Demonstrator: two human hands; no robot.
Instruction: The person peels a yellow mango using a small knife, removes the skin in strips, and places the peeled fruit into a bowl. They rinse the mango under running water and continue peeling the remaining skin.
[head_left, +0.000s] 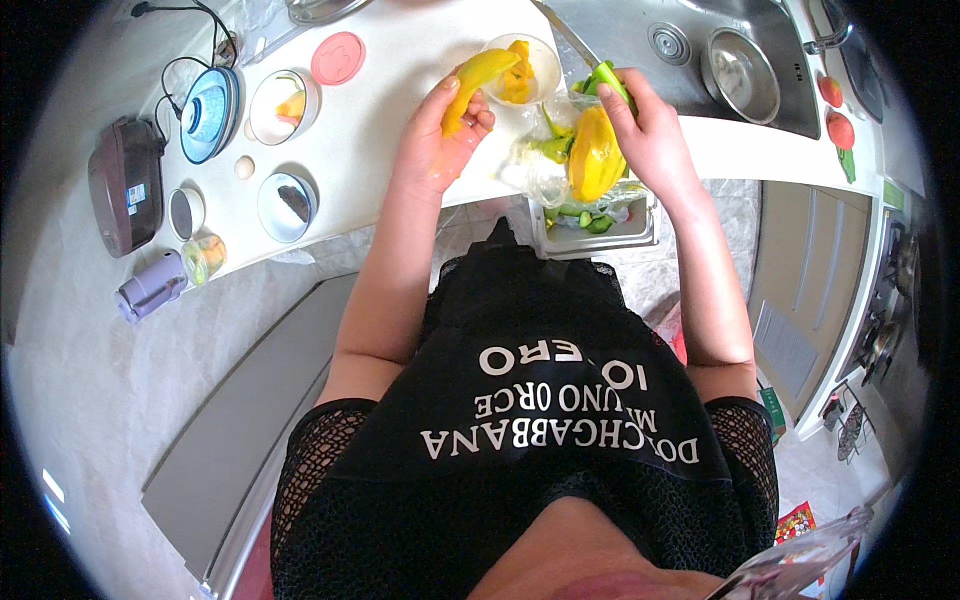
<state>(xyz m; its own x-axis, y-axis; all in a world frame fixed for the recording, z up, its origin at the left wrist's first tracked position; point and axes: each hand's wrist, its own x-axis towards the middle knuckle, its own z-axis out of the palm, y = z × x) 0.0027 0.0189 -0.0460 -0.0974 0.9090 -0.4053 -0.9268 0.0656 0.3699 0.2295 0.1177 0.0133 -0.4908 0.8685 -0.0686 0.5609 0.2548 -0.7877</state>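
Observation:
My left hand (450, 124) holds a long yellow piece of peeled fruit (478, 75), which looks like mango, its tip over the rim of a white bowl (550, 54). Inside that bowl lie orange-yellow fruit pieces (516, 81). My right hand (645, 112) grips the bright green handle (613, 81) of a knife, its blade (568, 34) pointing up and away to the left. Just below the handle a whole yellow fruit (595, 157) rests on a clear plastic bag (541, 180) with green-yellow peels (556, 144), at the counter's front edge.
Under the edge sits an open bin (589, 246) with green scraps. The steel sink (720, 30) at right holds a metal bowl (741, 75). Leftward on the counter are a white bowl with fruit (279, 109), a bowl with dark food (286, 208), an egg (244, 167), stacked blue bowls (206, 115) and a pink lid (338, 58).

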